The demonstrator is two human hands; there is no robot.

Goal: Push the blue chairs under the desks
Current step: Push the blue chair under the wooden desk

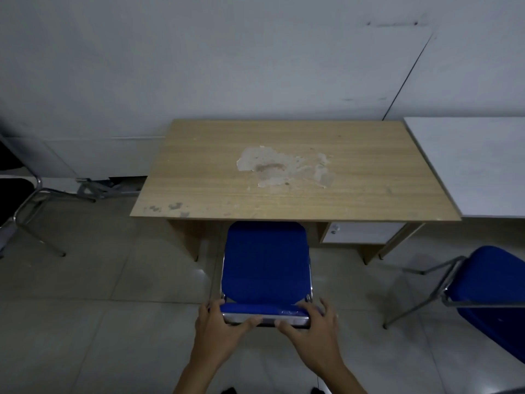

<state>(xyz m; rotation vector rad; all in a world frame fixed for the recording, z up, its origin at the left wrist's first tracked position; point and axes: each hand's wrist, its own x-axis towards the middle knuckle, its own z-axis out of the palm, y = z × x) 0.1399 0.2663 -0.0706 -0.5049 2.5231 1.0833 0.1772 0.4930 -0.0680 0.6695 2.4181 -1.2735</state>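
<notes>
- Wall (227,58): pale, behind the furniture; a dark seam runs down it at upper right.
- Floor (99,322): light tiles with visible joints.
- Desk (355,177): wood-grain top with a worn, pale patch near its middle; a white drawer (360,232) sits under its right side.
- White desk (477,166): just beside the wooden one, on the right, cut by the frame edge.
- Chair (265,260): blue seat, chrome frame, centred before the desk; its front edge is tucked beneath the desktop, the rest standing clear (backrest nearest the camera).
- Second chair (494,280): blue, at right, well apart from the first and not under any desk.
- Dark chair (20,200): at far left, partly out of frame.
- Left hand (218,328): closed around the left end of the backrest top.
- Right hand (315,328): wrapped over the right end likewise, thumb on the near side.
</notes>
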